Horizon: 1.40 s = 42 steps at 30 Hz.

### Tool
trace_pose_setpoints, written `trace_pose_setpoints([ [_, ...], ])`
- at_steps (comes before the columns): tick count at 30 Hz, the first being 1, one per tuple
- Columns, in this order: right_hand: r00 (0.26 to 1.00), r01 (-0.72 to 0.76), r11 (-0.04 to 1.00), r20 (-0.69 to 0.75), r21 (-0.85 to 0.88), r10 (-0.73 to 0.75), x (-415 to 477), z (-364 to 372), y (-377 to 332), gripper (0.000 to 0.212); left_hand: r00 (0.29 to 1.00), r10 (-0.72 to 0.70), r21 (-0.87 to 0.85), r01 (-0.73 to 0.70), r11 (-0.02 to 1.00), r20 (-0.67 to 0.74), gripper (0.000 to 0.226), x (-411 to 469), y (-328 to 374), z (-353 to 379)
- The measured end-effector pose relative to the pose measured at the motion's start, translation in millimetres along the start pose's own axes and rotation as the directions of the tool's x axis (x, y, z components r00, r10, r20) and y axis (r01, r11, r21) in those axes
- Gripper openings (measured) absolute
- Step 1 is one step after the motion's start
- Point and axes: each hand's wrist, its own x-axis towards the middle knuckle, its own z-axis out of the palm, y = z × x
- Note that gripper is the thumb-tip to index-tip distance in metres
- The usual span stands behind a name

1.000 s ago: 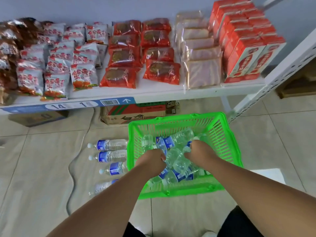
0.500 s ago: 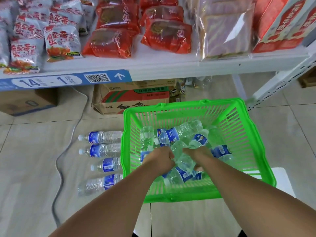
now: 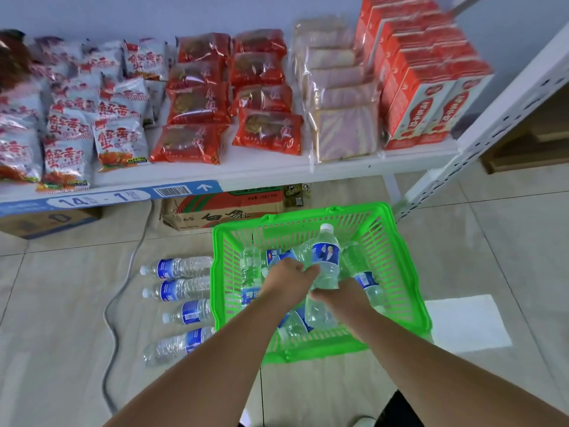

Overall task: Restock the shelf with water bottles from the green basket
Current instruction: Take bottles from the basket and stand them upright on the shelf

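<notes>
The green basket (image 3: 403, 263) stands on the tiled floor below the white shelf (image 3: 246, 172). Several clear water bottles with blue labels lie inside it. One water bottle (image 3: 325, 257) is raised upright above the pile, cap up. My left hand (image 3: 289, 277) grips its left side near the middle. My right hand (image 3: 337, 295) wraps its lower part from the right. Several more water bottles (image 3: 181, 291) lie in a row on the floor just left of the basket, caps pointing left.
The shelf carries rows of snack bags (image 3: 120, 140), red packets (image 3: 268, 131), wrapped bread (image 3: 345, 131) and red boxes (image 3: 425, 112). Cardboard boxes (image 3: 221, 211) sit under it. A grey cable (image 3: 114, 303) snakes over the floor at left. A metal upright (image 3: 480, 134) slants at right.
Both hands have lifted one bottle out of the pile and turned it upright. The camera has tilted back up, so more of the shelf shows.
</notes>
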Motion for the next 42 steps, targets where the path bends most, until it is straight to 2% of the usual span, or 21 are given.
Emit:
trace_pose_setpoints([
  [3,0.987,0.160,0.986,0.015,-0.039,-0.160,-58,-16,-20,0.037,0.998,-0.060,-0.062,0.059,0.996,-0.017,0.069,-40,34,-18],
  [4,0.982,0.191,0.980,0.010,-0.052,-0.190,-79,-23,-28,0.037,0.997,-0.066,-0.094,0.061,0.994,-0.042,0.070,-57,45,-28],
  [8,0.958,0.282,0.952,-0.011,-0.115,-0.285,-159,-57,-64,0.039,0.989,-0.069,-0.267,0.031,0.963,-0.134,0.050,-128,86,-69],
  [13,0.921,0.386,0.917,-0.019,-0.100,-0.390,-256,-103,-113,0.046,0.975,-0.020,-0.322,-0.054,0.945,-0.223,0.044,-226,147,-127],
  [18,0.855,0.518,0.856,-0.047,-0.003,-0.517,-356,-142,-178,0.052,0.940,0.093,-0.257,-0.183,0.949,-0.327,0.050,-326,214,-204],
  [22,0.775,0.632,0.773,-0.063,0.056,-0.629,-429,-166,-230,0.060,0.884,0.171,-0.185,-0.273,0.944,-0.435,0.050,-402,263,-266],
  [26,0.642,0.766,0.635,-0.085,0.098,-0.762,-493,-185,-279,0.062,0.803,0.314,-0.069,-0.401,0.913,-0.507,0.060,-469,304,-320],
  [31,0.488,0.872,0.478,-0.099,0.107,-0.867,-552,-219,-336,0.058,0.715,0.476,0.032,-0.538,0.842,-0.512,0.064,-518,342,-384],
  [34,0.454,0.879,0.437,-0.057,0.190,-0.889,-576,-248,-367,0.052,0.702,0.565,0.005,-0.625,0.780,-0.433,0.064,-537,368,-420],
  [38,0.421,0.874,0.428,0.082,0.231,-0.903,-593,-286,-409,0.053,0.684,0.645,0.025,-0.679,0.734,-0.341,0.060,-546,400,-458],
  [42,0.398,0.873,0.413,0.112,0.261,-0.911,-595,-305,-450,0.046,0.632,0.650,0.046,-0.702,0.711,-0.422,0.056,-545,434,-475],
])
